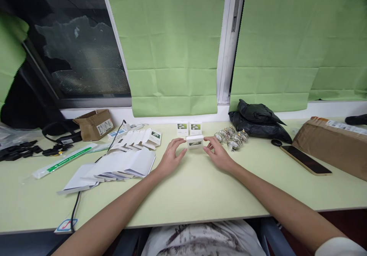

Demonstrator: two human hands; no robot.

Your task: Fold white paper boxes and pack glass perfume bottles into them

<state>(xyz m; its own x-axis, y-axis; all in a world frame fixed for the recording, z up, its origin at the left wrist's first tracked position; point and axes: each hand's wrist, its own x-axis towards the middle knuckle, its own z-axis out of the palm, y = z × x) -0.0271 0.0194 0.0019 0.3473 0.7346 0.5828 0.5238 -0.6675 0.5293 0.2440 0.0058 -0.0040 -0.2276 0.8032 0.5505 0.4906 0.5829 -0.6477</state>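
Pale yellow-green tabletop (189,194): crowded boxes, little room for a slip

At the middle of the work is a small white cardboard box with a dark green picture on its front (195,142), flanked by two bare hands. Both the left hand (170,156) and the right hand (219,156) are wide, thumbs parted from curved fingers, fingertips at or just beside the box's sides. Whether they press on it I cannot tell — and if they don't, uneven contact could twist or tip it.

Just behind the box, a white upright carton with a green picture (182,129) and its matching white neighbour (196,128) stand side by side. Their narrow footing looks easy to upset; a push too far back would probably knock one over.

Near the box on its right sits a cluster of clear, shiny round pieces (235,143), close to the right hand. A careless sweep of the wrist might scatter them, and they look breakable.

To the box's left lie a leaning row of small white cartons (136,139) and, nearer the person, overlapping flat white cartons (126,166). An elbow brushing those could fan them out — likewise a tug on the thin black cable (75,210) running beneath.
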